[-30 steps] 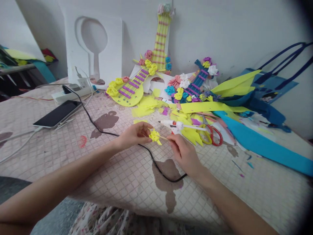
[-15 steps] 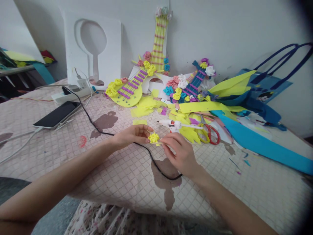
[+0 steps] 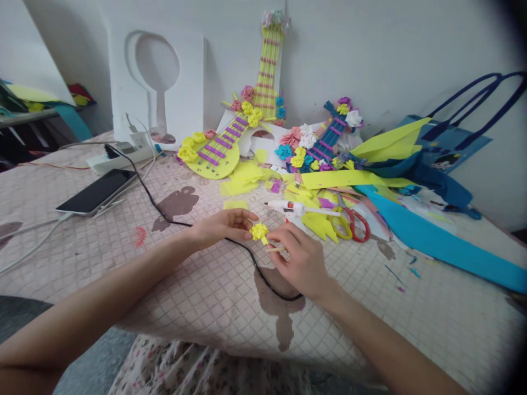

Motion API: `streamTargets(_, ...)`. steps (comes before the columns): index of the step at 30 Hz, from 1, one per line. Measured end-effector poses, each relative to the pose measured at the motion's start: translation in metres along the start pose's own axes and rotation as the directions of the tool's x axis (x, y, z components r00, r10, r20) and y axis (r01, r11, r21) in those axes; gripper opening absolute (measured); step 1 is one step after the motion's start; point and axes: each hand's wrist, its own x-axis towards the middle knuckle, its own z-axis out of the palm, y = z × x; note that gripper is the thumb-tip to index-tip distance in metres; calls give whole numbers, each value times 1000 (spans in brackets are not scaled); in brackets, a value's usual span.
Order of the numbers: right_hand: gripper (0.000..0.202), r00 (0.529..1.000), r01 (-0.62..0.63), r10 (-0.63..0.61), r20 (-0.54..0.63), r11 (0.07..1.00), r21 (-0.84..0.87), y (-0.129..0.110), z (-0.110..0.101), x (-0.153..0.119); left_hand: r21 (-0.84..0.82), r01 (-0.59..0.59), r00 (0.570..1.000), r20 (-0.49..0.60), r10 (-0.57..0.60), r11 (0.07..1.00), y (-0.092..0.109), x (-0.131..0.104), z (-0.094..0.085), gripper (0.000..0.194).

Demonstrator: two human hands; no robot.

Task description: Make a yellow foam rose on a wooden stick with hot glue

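A small yellow paper flower (image 3: 259, 231) is pinched at its left side between the fingers of my left hand (image 3: 220, 227). My right hand (image 3: 302, 258) is closed round a thin pale stick (image 3: 275, 249) whose tip points left, just below the flower. The right fingertips also come up to a small yellow paper tab at the flower's lower right; whether they grip it I cannot tell. A white glue gun (image 3: 300, 208) lies just beyond my right hand, and red-and-yellow scissors (image 3: 359, 226) rest to its right.
A black cable (image 3: 257, 269) runs under my hands. Behind are flower-trimmed paper guitars (image 3: 218, 151), yellow paper scraps (image 3: 242, 178) and a long blue paper strip (image 3: 436, 238). A phone (image 3: 97, 192) and a power strip (image 3: 117, 160) lie at left, a blue bag (image 3: 465, 145) at right.
The stick has moved down and away from the flower, its tip swinging lower. The right fingers have shifted, and the yellow tab shows more clearly. My left hand has stayed in place.
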Motion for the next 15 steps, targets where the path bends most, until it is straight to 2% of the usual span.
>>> streamTargets(9, 16, 995, -81, 75, 61, 991, 106, 2, 6, -4, -11, 5, 1000, 17, -4, 1000, 0, -1, 2, 44)
streamTargets(15, 17, 995, -88, 79, 63, 985, 149, 0, 5, -3, -33, -15, 1000, 23, 16, 999, -1, 0, 0, 43)
